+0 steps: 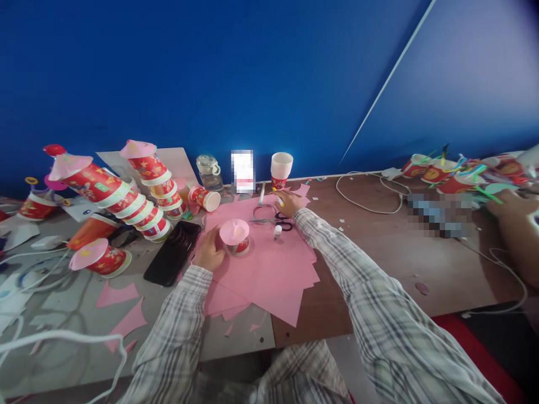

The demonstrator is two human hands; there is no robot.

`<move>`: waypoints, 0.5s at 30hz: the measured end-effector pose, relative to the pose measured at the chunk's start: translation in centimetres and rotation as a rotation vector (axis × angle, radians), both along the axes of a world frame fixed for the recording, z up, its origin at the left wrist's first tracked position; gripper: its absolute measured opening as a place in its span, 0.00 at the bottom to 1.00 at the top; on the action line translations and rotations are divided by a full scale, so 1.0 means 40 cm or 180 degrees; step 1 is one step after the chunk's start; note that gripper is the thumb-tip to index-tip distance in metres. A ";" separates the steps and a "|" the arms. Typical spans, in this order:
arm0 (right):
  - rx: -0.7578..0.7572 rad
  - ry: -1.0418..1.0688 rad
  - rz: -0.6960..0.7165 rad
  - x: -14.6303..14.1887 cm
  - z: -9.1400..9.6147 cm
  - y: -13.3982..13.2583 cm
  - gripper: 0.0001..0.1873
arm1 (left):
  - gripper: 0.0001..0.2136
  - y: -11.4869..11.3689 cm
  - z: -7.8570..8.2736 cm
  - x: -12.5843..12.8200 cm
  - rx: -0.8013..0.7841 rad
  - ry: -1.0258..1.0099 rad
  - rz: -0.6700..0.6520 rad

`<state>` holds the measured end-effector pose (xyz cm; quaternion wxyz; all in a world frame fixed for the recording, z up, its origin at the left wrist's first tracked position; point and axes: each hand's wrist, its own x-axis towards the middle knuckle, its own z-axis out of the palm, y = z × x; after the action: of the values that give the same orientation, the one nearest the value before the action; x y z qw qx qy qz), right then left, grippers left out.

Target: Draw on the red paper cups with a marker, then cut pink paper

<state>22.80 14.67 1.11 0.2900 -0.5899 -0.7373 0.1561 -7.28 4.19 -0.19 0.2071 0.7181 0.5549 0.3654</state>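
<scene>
My left hand [209,251] curls against the left side of a short red paper cup [241,247], its fingers partly hidden by the cup. A pink paper cone [234,230] tops this cup. Farther forward, my right hand [290,203] is closed around a small yellow-and-white stick [278,197], whose kind is unclear. Just below that hand, scissors [284,226] with dark handles lie on pink paper sheets [261,269]. Beside them are a small white cap [277,231], a roll of tape [264,211] and a slim white stick [261,193].
Stacked red cups [109,188] lean at the left, near a black phone [172,252]. A glass jar [209,173] and white-topped cups [281,165] stand by the blue wall. At right, another person's hand [511,205] is near decorated cups [458,180] and a white cable [366,211].
</scene>
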 end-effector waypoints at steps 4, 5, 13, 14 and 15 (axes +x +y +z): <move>-0.0174 -0.0153 0.0108 -0.003 0.004 0.030 0.32 | 0.31 -0.009 0.001 0.006 -0.0169 0.0344 -0.0139; -0.0201 -0.0164 0.0100 0.002 0.008 0.032 0.34 | 0.30 -0.011 0.003 0.010 -0.0207 0.0406 -0.0154; -0.0205 0.0057 -0.0032 0.048 0.036 -0.073 0.20 | 0.31 -0.019 0.025 0.042 -0.0428 0.0670 0.0012; -0.0206 0.0092 0.0018 0.047 0.034 -0.102 0.18 | 0.31 -0.019 0.027 0.046 -0.0449 0.0684 0.0050; -0.0201 0.0124 0.0075 0.045 0.030 -0.132 0.17 | 0.31 -0.019 0.029 0.049 -0.0468 0.0697 0.0083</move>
<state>24.59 9.39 2.33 0.2836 -0.5870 -0.7330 0.1942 -5.32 3.42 0.96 0.1927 0.7293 0.6087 0.2458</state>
